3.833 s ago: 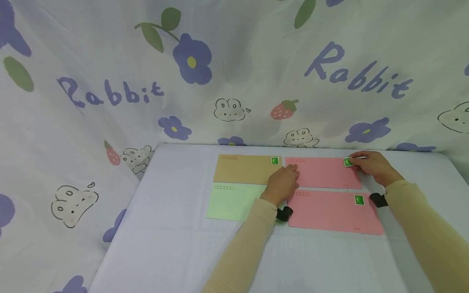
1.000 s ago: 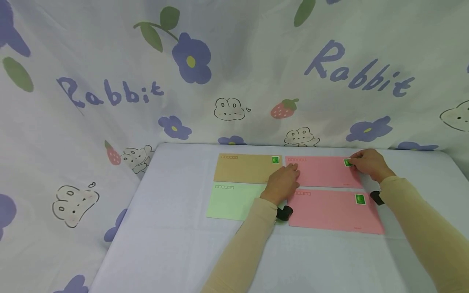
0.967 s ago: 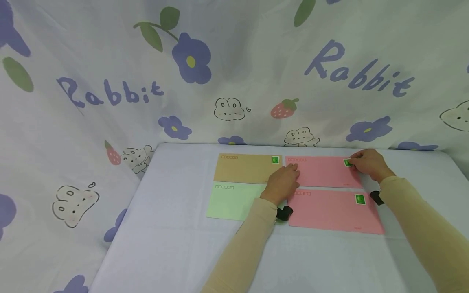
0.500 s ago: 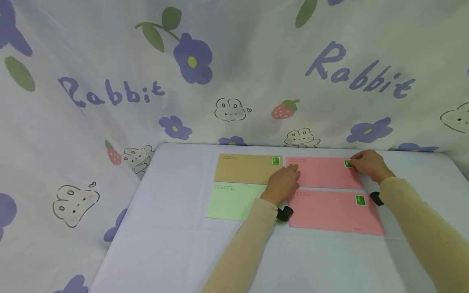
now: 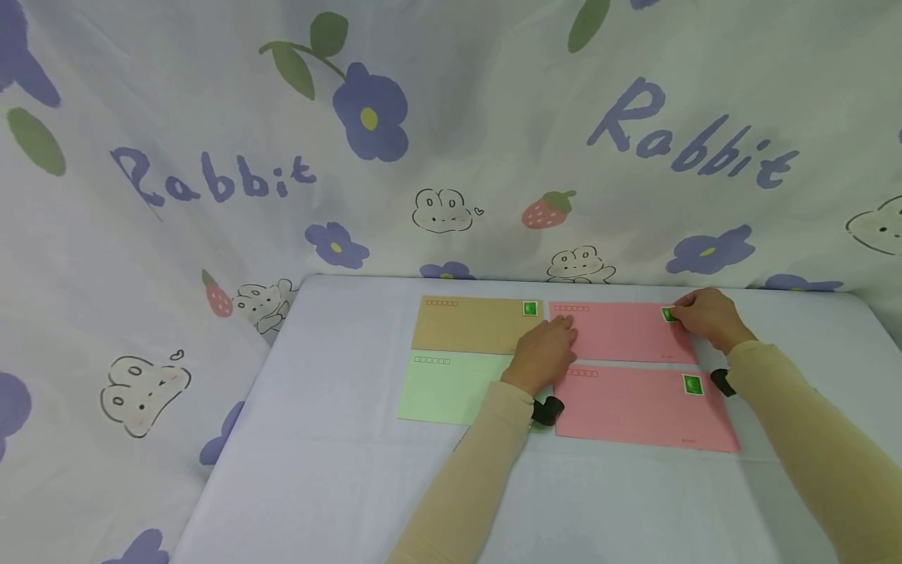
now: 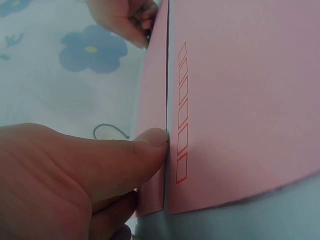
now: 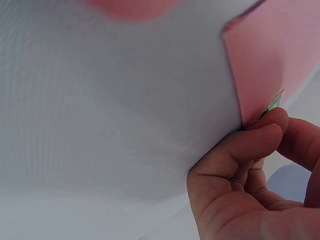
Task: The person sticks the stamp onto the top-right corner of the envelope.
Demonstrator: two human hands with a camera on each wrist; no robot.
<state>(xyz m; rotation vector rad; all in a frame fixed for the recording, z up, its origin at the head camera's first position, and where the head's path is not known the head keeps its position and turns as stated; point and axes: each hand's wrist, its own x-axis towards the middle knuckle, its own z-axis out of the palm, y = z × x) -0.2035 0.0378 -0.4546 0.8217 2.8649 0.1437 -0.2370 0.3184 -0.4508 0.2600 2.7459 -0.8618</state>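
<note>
In the head view, my left hand (image 5: 541,356) rests on the left end of the far pink envelope (image 5: 620,337), fingers laid loosely on the paper. Its thumb (image 6: 152,137) presses along that envelope's near edge in the left wrist view. At the envelope's top right corner, my right hand (image 5: 715,317) pinches a small green stamp (image 5: 668,314) between thumb and forefinger. Most of this stamp hides behind the fingertips in the right wrist view, where a green corner (image 7: 275,102) shows against the pink paper.
A nearer pink envelope (image 5: 634,411) bears a green stamp (image 5: 694,385). To the left lie a brown envelope (image 5: 465,329) with its own stamp (image 5: 530,309) and a light green envelope (image 5: 451,392), partly under the left arm. A patterned curtain (image 5: 479,133) hangs behind the white-covered table (image 5: 317,423).
Since the earliest frame, my right wrist and forearm have shifted slightly left, and the fingers cover more of the stamp. My left hand and the envelopes stay in place.
</note>
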